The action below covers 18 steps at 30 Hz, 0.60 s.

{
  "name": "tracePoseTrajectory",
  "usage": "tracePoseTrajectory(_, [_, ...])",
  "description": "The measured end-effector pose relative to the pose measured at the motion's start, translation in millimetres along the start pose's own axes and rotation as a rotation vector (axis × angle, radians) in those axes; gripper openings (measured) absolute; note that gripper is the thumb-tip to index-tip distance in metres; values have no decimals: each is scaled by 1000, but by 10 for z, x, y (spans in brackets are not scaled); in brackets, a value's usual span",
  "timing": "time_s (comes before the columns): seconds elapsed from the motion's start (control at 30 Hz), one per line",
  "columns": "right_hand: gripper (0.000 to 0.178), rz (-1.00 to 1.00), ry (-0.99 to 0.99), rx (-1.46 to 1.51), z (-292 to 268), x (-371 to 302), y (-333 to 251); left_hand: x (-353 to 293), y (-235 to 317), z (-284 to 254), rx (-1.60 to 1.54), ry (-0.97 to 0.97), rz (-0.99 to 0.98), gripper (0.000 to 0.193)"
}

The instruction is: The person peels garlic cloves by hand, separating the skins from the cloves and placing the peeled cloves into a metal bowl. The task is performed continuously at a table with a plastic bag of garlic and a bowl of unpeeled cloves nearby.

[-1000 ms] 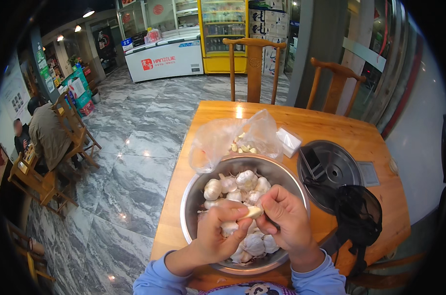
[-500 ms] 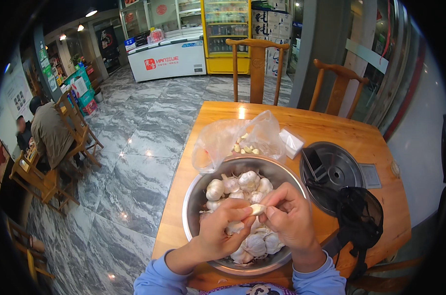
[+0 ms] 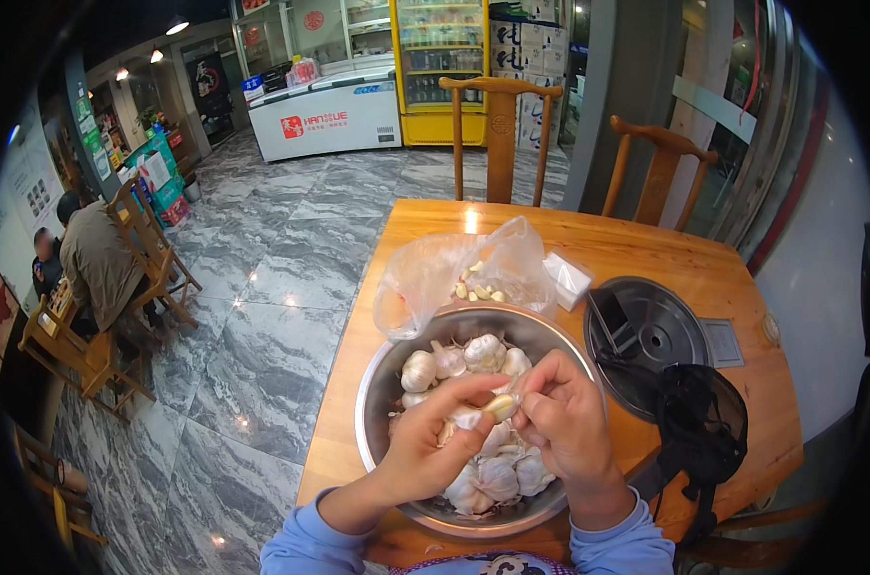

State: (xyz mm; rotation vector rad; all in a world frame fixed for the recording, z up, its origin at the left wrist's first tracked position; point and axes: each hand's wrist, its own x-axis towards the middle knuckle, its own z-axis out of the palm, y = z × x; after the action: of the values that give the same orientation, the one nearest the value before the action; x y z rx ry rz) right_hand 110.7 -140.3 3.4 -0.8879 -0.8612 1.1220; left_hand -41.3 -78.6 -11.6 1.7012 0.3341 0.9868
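A pale, partly peeled garlic clove (image 3: 499, 407) is held above a wide metal bowl (image 3: 370, 398). My left hand (image 3: 433, 439) has it between thumb and index finger, with a loose flake of white skin beside the thumb. From the other side, my right hand (image 3: 571, 422) pinches the clove's end, where papery skin clings; its fingertips partly hide what they grip. Whole garlic bulbs (image 3: 497, 477) fill the bowl beneath both hands. Beyond its far rim, a clear plastic bag (image 3: 420, 278) lies open with several peeled cloves (image 3: 480, 290) in it.
Right of the bag lies a white packet (image 3: 567, 278). A dark round metal pan (image 3: 679, 307) and a black mesh item with straps (image 3: 708, 422) occupy the table's right side. Wooden chairs (image 3: 502, 125) stand at the far edge. Two people sit at another table, far left.
My left index finger has lifted and straightened, exposing more of the clove, which has tilted. A flake of skin now shows by the left thumb. The right hand stays pinched nearby.
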Motion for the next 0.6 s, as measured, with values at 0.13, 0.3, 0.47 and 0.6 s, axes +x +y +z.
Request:
tracePoseTrajectory(0.13, [5, 62, -6, 132, -19, 15, -4, 0, 80, -11, 293, -72, 96, 52])
tracePoseTrajectory(0.3, [4, 67, -16, 186, -20, 20, -10, 2, 37, 11, 251, -59, 151, 48])
tracePoseTrajectory(0.47, [5, 8, 59, 144, -11, 6, -16, -31, -1, 53, -185, 41, -24, 32])
tracePoseTrajectory(0.6, [7, -113, 119, 11, -19, -24, -66, 5, 21, -23, -534, 53, -209, 24])
